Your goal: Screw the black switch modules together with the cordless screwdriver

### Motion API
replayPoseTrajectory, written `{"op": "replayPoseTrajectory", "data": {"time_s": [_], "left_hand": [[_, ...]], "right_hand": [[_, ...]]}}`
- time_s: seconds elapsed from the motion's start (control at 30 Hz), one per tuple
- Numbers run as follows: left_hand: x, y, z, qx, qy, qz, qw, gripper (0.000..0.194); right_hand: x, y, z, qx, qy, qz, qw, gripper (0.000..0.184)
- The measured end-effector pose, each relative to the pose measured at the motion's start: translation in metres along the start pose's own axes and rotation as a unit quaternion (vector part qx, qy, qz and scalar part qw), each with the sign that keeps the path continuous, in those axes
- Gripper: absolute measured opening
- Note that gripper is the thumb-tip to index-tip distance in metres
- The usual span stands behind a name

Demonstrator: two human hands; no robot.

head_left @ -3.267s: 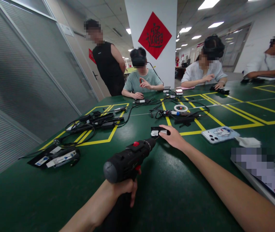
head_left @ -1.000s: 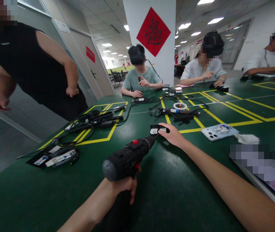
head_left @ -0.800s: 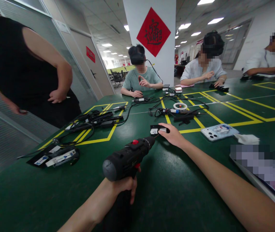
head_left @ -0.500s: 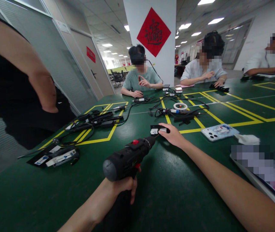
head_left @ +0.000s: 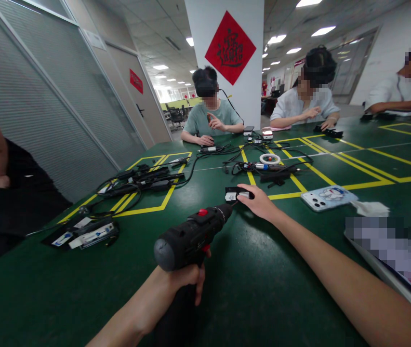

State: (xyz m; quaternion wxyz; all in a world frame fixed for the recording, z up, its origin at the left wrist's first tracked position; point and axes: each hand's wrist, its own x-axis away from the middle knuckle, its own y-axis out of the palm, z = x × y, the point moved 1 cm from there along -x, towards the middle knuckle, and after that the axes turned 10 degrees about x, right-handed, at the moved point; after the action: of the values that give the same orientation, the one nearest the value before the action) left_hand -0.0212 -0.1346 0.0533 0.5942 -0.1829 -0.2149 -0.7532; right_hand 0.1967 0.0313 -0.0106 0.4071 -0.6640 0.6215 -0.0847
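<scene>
My left hand point(head_left: 187, 279) is wrapped round the grip of a black cordless drill point(head_left: 194, 236) with red buttons, its chuck pointing away from me to the right. Ahead of the chuck is a small black block with a white label point(head_left: 232, 194), and the drill's tip reaches its near side. Whether the bit touches it I cannot tell. My right hand point(head_left: 258, 201) pinches the right end of that block, thumb and fingers closed on it. Part of the block is hidden behind my fingers.
Black cables and tools point(head_left: 147, 178) lie left of centre, with more round a white ring point(head_left: 269, 159). A black-and-white device point(head_left: 93, 234) is at the left edge. A phone point(head_left: 328, 197), a tissue point(head_left: 369, 208) and a laptop-like object point(head_left: 389, 260) are right. Several people sit opposite.
The standing person at the left has moved further left, partly out of view. My hands, the drill and the block have barely shifted.
</scene>
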Motion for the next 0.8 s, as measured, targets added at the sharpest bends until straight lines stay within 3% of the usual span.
{"op": "replayPoseTrajectory", "data": {"time_s": [0.2,0.37,0.6,0.8], "left_hand": [[0.0014,-0.0009,0.0008,-0.027,-0.015,0.011,0.999,0.046],[0.0014,-0.0017,0.0017,0.006,-0.009,-0.028,1.000,0.046],[0.0015,0.0039,0.0028,-0.007,0.003,-0.008,1.000,0.042],[0.0015,0.0024,0.0040,-0.012,-0.026,0.019,0.999,0.044]], "right_hand": [[0.0000,0.0012,0.0009,0.001,0.003,0.001,1.000,0.042],[0.0000,-0.0004,-0.0003,0.001,0.002,-0.001,1.000,0.042],[0.0002,0.0004,0.0012,0.001,0.004,-0.001,1.000,0.042],[0.0001,0.0022,0.0029,-0.006,0.001,0.003,1.000,0.042]]}}
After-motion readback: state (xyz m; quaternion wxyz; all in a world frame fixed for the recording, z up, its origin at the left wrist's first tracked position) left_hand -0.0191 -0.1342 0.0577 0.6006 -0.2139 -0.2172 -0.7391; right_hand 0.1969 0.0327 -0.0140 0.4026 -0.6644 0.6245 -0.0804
